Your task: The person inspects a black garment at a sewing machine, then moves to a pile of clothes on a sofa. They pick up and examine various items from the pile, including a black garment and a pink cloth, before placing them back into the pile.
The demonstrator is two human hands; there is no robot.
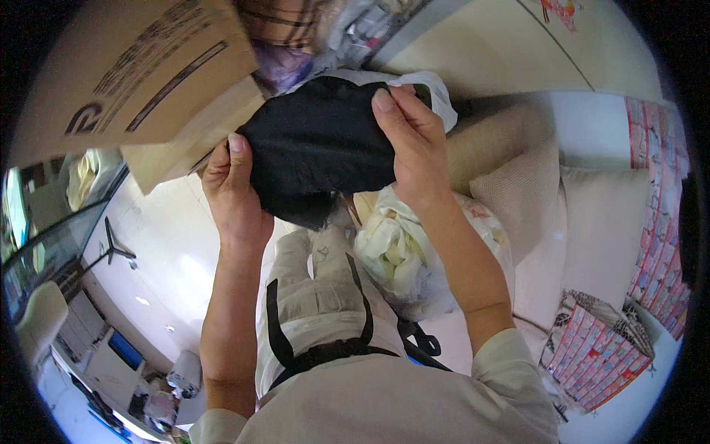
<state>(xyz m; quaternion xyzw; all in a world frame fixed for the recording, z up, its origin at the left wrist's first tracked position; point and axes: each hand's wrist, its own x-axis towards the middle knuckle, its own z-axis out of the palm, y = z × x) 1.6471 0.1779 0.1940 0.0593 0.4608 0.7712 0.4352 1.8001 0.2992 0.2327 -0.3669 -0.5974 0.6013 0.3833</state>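
Note:
A piece of black cloth is stretched out in front of me between both hands. My left hand pinches its left edge, thumb on top. With its thumb and fingers, my right hand grips the upper right corner. The lower part of the cloth hangs down above my legs. Behind the cloth, partly hidden by it, lies a white plastic bag. Below my right hand, beside my legs, is a plastic bag with pale cloth-like contents.
A large cardboard box with printing stands at the upper left. Beige cushions rest on a sofa at the right, near a red-patterned bag. A glass-topped table is at the far left, a white desk at the lower left.

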